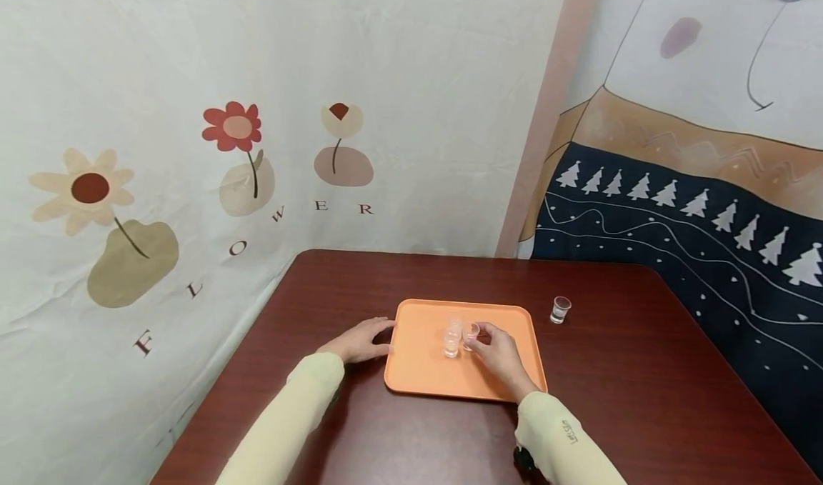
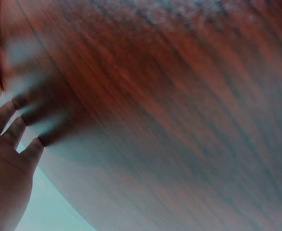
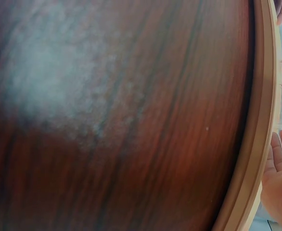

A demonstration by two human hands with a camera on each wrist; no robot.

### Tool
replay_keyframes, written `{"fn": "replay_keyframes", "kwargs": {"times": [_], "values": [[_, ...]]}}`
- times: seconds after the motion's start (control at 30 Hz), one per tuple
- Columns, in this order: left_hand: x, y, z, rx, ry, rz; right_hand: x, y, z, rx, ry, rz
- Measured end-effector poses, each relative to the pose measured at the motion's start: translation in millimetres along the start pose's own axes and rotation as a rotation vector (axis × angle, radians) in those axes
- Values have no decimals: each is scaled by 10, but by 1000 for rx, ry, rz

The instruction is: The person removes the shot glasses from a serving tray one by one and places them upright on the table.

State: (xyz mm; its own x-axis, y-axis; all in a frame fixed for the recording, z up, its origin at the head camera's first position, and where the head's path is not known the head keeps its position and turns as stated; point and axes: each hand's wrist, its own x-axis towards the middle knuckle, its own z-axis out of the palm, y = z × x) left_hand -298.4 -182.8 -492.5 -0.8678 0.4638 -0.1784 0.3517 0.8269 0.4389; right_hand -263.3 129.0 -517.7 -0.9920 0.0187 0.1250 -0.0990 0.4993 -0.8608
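A small clear shot glass [image 1: 471, 330] is pinched between the thumb and fingers of my right hand [image 1: 501, 358], over the middle of an orange tray [image 1: 418, 371]. Just left of it, two more clear shot glasses [image 1: 451, 346] stand on the tray, one behind the other. My left hand [image 1: 361, 341] is at the tray's left side, its fingertips right at the rim and its fingers fairly straight. In the left wrist view, the fingers [image 2: 16, 127] spread beside the tray's edge. The right wrist view catches only part of the right hand [image 3: 279, 185] beyond the tray rim.
Another shot glass [image 1: 560, 310] stands on the dark red wooden table [image 1: 604, 371], right of the tray's far corner. A flower-printed curtain [image 1: 411, 78] hangs behind the table, and a dark blue tree-patterned cloth [image 1: 681, 249] hangs on the right.
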Motion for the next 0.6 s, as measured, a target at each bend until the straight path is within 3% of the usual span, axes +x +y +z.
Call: {"fn": "replay_keyframes", "kwargs": {"times": [0.6], "values": [[-7,11,-11,2,2,19,6,-30,-63,15,47,-5]]}}
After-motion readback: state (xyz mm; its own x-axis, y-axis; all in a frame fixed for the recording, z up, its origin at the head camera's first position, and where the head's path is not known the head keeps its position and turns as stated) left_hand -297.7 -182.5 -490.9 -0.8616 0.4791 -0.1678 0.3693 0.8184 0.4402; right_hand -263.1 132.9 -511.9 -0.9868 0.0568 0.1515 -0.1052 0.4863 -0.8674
